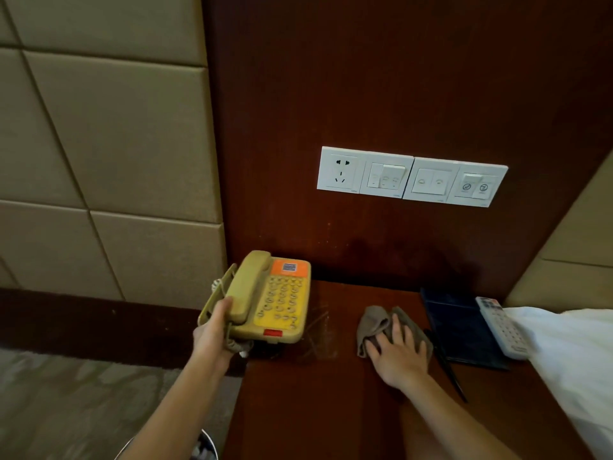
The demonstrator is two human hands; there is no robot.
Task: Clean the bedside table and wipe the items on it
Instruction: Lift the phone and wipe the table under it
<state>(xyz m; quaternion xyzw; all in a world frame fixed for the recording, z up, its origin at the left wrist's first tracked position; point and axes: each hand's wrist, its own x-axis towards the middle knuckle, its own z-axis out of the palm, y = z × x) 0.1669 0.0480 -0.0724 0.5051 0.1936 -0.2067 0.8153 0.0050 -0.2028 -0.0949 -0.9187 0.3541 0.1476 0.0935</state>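
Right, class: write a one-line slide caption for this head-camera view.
Left hand grips the yellow telephone; right hand presses a brown cloth on the bedside table.

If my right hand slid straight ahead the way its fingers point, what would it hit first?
The right hand lies flat on the cloth. Ahead is only bare bedside table, so it would likely reach the wood wall panel first, below the switch plate, though depth is hard to judge.

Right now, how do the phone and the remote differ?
Colour: the phone is yellow with an orange label; the remote is white. Shape: the phone is broad, the remote slim. State: the left hand grips the phone at the left edge of the table; the remote lies untouched on the dark folder. Both have keypads.
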